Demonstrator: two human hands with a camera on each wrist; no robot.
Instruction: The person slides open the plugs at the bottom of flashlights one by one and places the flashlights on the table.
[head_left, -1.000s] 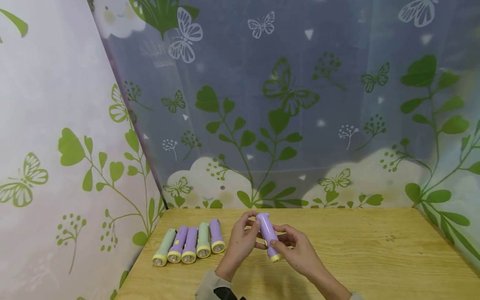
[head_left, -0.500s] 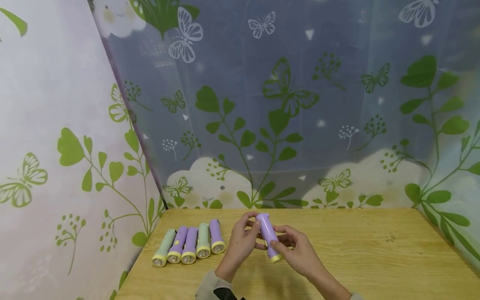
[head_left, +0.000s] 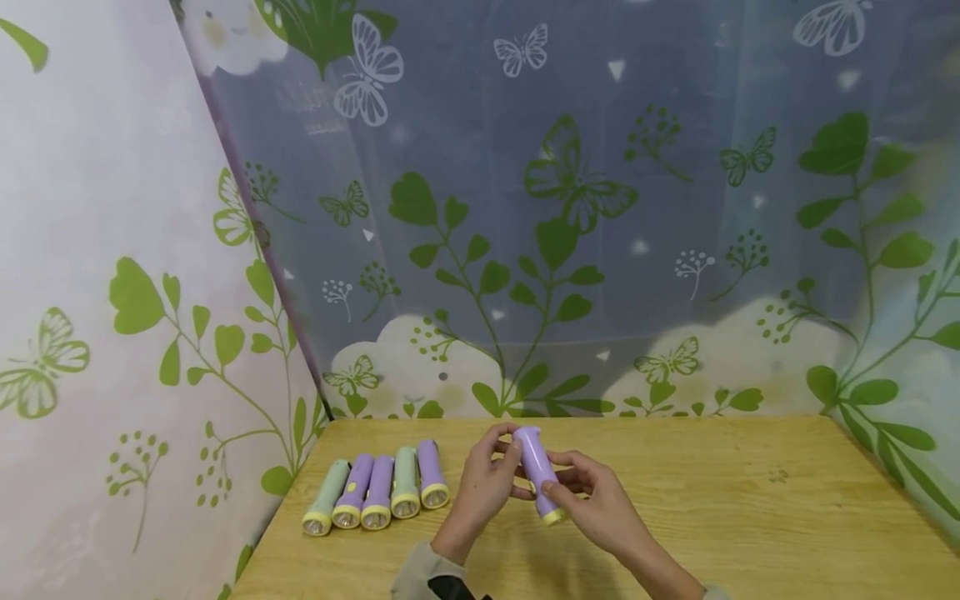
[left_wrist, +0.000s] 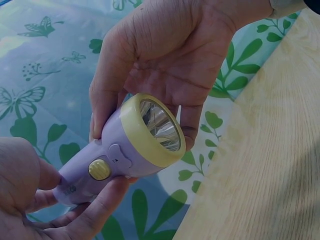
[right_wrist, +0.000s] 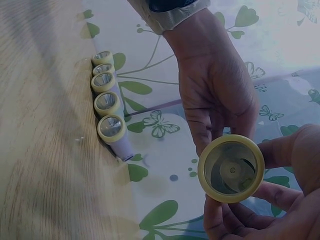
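Both hands hold a purple flashlight point(head_left: 534, 460) with a yellow head, raised above the front middle of the table. My left hand point(head_left: 486, 477) grips the tail end, thumb on the body. Around the part near the head, my right hand point(head_left: 603, 507) has its thumb and fingers closed. The left wrist view shows a yellow button point(left_wrist: 99, 169) and a small raised shape on the body, with the clear lens point(left_wrist: 162, 127) facing outward. In the right wrist view the yellow rim point(right_wrist: 202, 175) points at the camera. The lamp does not look lit.
Left of the hands, several flashlights lie in a row on the wooden table point(head_left: 712, 500), heads toward the front: a green flashlight point(head_left: 327, 497) at the left end and a purple flashlight point(head_left: 431, 471) at the right end. Printed curtains point(head_left: 465, 250) stand behind and to the left.
The head view has shifted very slightly. Hands and flashlight keep the same pose, and the row of flashlights has not moved.
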